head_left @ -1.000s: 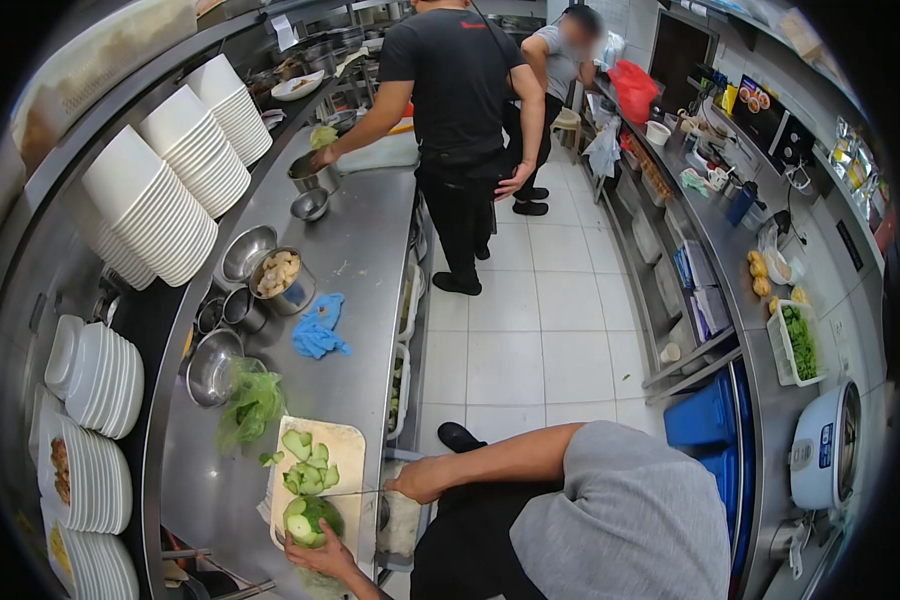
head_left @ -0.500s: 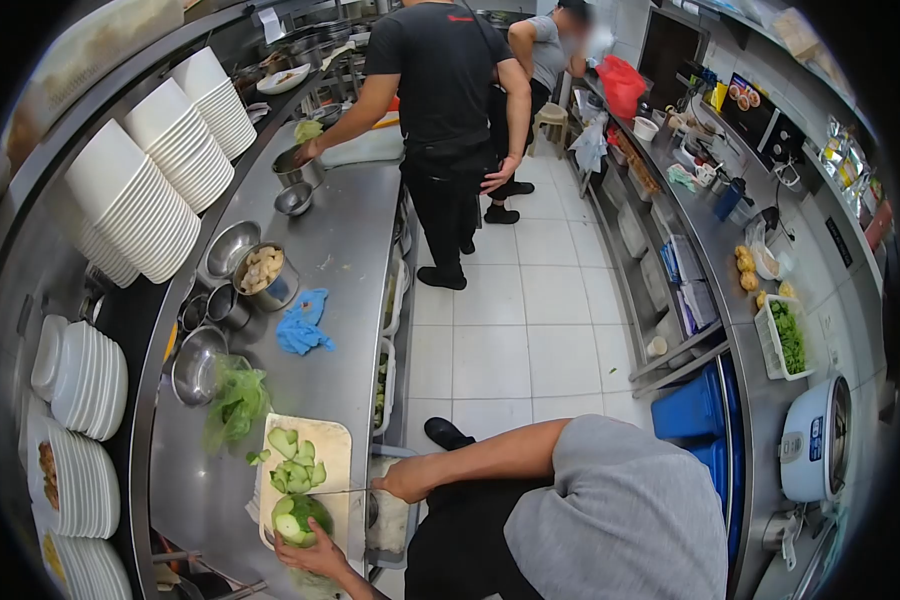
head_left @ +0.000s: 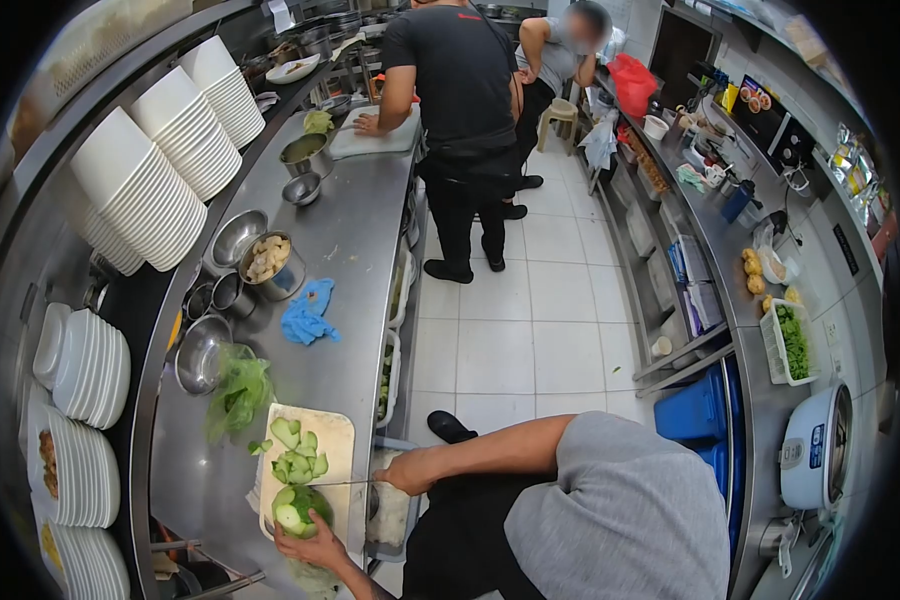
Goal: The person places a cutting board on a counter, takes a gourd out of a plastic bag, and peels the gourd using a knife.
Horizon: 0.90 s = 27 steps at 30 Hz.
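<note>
On a pale cutting board (head_left: pixel 340 440) at the lower left lies a round green vegetable (head_left: pixel 295 508), its skin partly cut away. My left hand (head_left: pixel 313 540) grips it from the near side. The handle of a knife is in my right hand (head_left: pixel 407 470), and its thin blade (head_left: pixel 342 484) reaches left to the top of the vegetable. Cut green peels (head_left: pixel 298 455) lie on the board just beyond it. A green plastic bag (head_left: pixel 240 390) sits beside the board's far left corner.
A blue cloth or glove (head_left: pixel 310 312), a pot of pale chunks (head_left: pixel 269 262) and metal bowls (head_left: pixel 205 352) stand farther along the counter. Stacked white bowls (head_left: pixel 135 190) line the left shelf. Two people (head_left: pixel 460 90) stand ahead. A rice cooker (head_left: pixel 815 445) is at right.
The nearer person's hand has moved from the metal pot to the white board beyond it. The view has shifted slightly. My hands keep nearly the same hold on knife and vegetable.
</note>
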Each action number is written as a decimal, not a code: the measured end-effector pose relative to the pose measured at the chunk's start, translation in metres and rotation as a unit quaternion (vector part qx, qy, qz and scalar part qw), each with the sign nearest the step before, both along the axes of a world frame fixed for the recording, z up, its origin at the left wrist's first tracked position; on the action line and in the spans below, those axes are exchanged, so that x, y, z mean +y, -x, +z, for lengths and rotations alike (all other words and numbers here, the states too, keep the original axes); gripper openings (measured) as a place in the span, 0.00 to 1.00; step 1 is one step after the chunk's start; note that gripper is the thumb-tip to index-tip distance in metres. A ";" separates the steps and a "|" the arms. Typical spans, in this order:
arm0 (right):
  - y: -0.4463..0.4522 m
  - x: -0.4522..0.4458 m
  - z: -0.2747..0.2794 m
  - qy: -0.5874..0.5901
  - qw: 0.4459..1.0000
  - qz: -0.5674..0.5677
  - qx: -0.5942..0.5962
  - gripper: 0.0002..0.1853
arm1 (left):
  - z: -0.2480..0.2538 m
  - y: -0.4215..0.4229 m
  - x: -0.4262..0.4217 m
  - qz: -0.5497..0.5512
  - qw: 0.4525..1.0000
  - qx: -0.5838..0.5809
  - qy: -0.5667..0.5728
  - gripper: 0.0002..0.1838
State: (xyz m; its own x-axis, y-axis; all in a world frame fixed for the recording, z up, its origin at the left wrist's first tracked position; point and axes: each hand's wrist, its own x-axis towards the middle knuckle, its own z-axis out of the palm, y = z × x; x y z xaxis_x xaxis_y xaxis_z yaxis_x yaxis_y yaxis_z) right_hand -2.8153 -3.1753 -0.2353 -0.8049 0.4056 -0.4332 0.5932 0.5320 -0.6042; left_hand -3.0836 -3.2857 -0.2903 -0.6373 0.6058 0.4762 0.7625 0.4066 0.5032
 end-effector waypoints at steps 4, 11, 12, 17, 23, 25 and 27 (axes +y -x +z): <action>0.000 -0.001 0.001 0.004 1.000 -0.004 -0.006 0.27 | -0.002 0.003 0.000 -0.004 1.000 0.002 0.001 0.41; 0.001 0.000 -0.002 0.011 1.000 0.000 -0.009 0.31 | -0.001 0.001 0.000 -0.003 1.000 -0.001 0.006 0.41; 0.002 0.000 -0.002 0.010 1.000 0.001 -0.007 0.32 | -0.002 0.002 -0.001 -0.002 1.000 -0.001 0.009 0.41; 0.002 -0.002 -0.006 0.016 1.000 -0.009 -0.007 0.32 | -0.007 0.005 -0.002 -0.003 1.000 0.008 0.011 0.41; 0.002 -0.002 -0.008 0.020 1.000 -0.007 -0.008 0.32 | -0.002 0.002 -0.001 -0.005 1.000 -0.001 0.014 0.42; 0.001 -0.002 -0.001 0.021 1.000 -0.006 -0.008 0.32 | -0.005 0.003 0.000 -0.007 1.000 -0.001 0.003 0.41; 0.000 -0.003 0.006 0.031 0.999 -0.011 -0.019 0.32 | -0.005 0.003 0.000 -0.005 1.000 -0.002 0.003 0.41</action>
